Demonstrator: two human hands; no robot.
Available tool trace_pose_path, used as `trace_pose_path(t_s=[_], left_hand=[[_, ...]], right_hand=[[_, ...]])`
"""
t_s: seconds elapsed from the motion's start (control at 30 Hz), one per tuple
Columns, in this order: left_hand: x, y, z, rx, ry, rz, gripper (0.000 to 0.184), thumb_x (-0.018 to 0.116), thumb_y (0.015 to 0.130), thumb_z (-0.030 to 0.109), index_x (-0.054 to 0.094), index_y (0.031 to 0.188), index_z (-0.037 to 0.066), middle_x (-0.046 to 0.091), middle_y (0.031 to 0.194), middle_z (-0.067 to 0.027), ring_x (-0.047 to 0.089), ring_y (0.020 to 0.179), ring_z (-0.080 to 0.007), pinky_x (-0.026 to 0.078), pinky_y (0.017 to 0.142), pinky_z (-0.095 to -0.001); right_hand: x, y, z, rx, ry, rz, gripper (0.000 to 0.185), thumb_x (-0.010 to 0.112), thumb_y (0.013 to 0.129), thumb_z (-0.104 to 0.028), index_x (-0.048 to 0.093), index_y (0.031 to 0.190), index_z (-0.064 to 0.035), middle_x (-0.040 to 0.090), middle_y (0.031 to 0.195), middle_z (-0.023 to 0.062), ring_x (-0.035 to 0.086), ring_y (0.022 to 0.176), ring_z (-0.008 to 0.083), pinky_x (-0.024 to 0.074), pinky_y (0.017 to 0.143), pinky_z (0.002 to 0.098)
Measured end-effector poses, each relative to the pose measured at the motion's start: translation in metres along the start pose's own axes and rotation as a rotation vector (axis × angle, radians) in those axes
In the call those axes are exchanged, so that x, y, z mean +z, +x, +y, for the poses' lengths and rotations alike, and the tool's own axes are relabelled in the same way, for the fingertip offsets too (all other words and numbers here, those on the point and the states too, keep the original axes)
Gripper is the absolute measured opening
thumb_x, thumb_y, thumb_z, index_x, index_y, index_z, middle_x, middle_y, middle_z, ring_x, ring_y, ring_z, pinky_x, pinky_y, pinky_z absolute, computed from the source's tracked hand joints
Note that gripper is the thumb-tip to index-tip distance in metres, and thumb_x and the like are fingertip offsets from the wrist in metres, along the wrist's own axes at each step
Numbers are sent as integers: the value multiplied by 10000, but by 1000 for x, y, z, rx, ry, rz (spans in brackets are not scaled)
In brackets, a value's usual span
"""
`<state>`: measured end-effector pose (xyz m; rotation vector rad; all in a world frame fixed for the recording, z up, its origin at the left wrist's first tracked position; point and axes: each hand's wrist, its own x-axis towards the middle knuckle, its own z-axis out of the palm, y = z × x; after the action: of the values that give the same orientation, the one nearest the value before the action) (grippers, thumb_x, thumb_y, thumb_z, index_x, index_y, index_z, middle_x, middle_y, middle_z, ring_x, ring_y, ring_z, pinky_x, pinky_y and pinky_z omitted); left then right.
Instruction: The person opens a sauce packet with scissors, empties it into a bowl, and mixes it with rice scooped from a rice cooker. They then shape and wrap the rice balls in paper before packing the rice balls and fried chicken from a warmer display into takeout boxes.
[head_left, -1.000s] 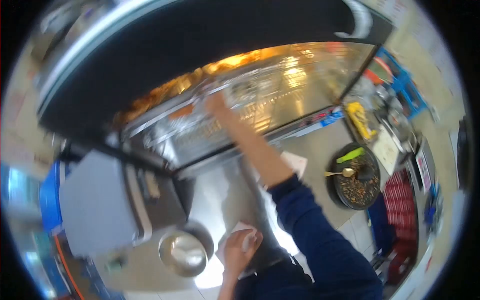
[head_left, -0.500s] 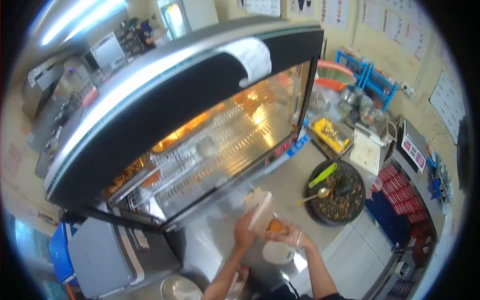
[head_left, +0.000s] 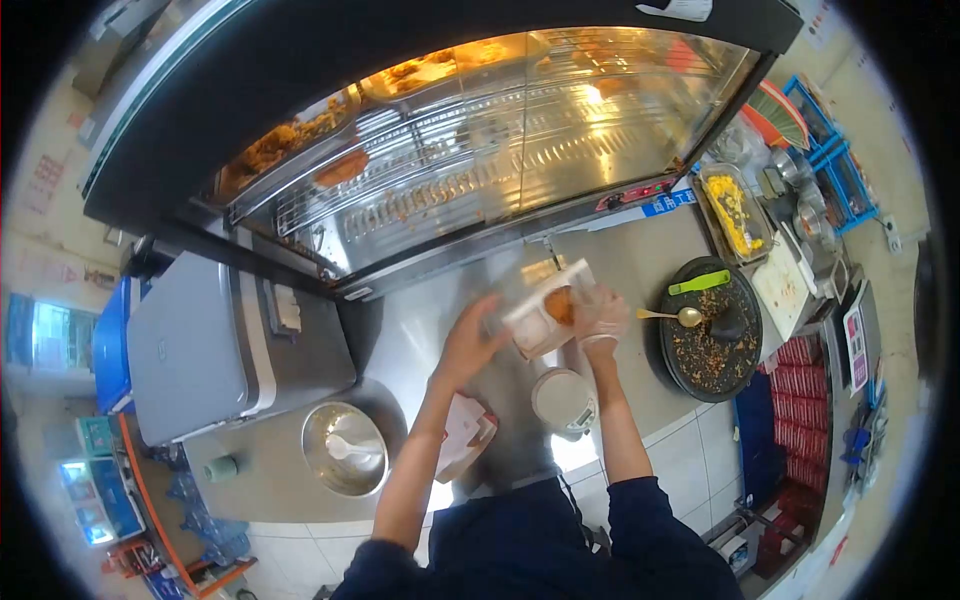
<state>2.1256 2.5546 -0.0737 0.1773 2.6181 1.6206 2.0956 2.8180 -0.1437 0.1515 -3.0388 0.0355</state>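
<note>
A white paper box (head_left: 536,332) is raised over the steel counter, tilted and smeared by motion. My left hand (head_left: 474,338) is at its left side and seems to hold it, though its fingers are blurred. An orange-brown fried piece (head_left: 560,306) shows at the box's opening. My right hand (head_left: 602,318), in a clear plastic glove, is closed at that piece and the box's right edge; its fingertips are partly hidden. Below the hands stands a round white scale (head_left: 563,402). Another red-and-white box (head_left: 466,436) sits by my left forearm.
A glass-fronted warming cabinet (head_left: 440,240) with trays of fried food spans the far side. To the right lies a black round pan (head_left: 712,345) with crumbs, a spoon (head_left: 688,317) and green-handled tongs (head_left: 700,283). A steel bowl (head_left: 345,450) and grey cooler (head_left: 200,340) are left.
My view has tipped down and turned, showing more of the counter. The box has tilted, and the fried piece, earlier in my right hand beside it, now shows at its opening.
</note>
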Motion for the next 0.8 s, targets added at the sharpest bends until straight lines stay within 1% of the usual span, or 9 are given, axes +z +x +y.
trace_pose_path(t_s=[0.07,0.13,0.2,0.27,0.33,0.47,0.57,0.67,0.8], left_hand=[[-32,-77,54,-126,-83,-49,576,746,770,280,528,1249,45,626,1130,-120,598,1068,-244,457,919,-335],[-59,-168,52,-343,-110,-400,377,726,789,229,635,1113,58,669,1030,-52,646,914,-165,490,863,-298],[-50,-269,14,-513,-205,-572,360,639,911,243,598,1186,15,655,1107,-111,619,1029,-171,506,889,-319],[-9,-340,-32,-1080,-602,4,470,634,904,177,475,1281,-55,623,1100,-172,630,933,-234,502,863,-355],[21,-367,-95,-994,-353,394,780,691,868,292,250,1361,-122,571,1118,-233,628,894,-285,531,786,-347],[47,-341,-122,-612,41,525,562,582,911,257,390,1300,-100,570,1133,-220,581,982,-316,458,850,-401],[41,-323,-125,-570,149,475,488,583,904,239,445,1228,-99,592,1087,-219,592,944,-324,469,819,-408],[34,-306,-122,-551,262,470,418,585,898,221,500,1156,-98,615,1040,-219,604,906,-332,481,788,-415],[33,-284,-114,-533,429,480,339,587,890,197,573,1060,-96,644,978,-218,619,856,-344,496,746,-425]], right_hand=[[45,-3,17,-70,-22,292,392,574,858,-297,603,1166,-55,615,1115,190,555,1095,337,403,990,389],[61,2,36,67,837,-203,241,587,831,-179,654,1012,-35,632,1053,233,595,976,371,460,892,417],[114,-2,47,104,727,-36,296,597,810,-163,619,1063,-10,626,1050,247,591,992,382,464,893,424],[181,0,51,25,693,92,360,616,783,-168,592,1100,3,626,1037,244,589,993,382,461,895,428],[242,2,55,-57,726,183,430,634,756,-172,565,1137,16,627,1024,240,587,994,382,459,898,431],[128,-59,29,-166,396,466,395,627,745,-288,608,1045,-31,634,931,201,577,936,345,446,859,463],[107,-115,49,-27,594,15,303,612,805,-301,628,968,-46,639,879,139,602,851,275,482,764,420],[59,-170,70,596,1839,231,267,613,872,-310,635,906,-46,613,823,58,583,722,167,494,625,321],[62,-257,189,570,1175,432,454,519,952,-417,599,978,29,653,880,87,656,794,195,542,660,366]])
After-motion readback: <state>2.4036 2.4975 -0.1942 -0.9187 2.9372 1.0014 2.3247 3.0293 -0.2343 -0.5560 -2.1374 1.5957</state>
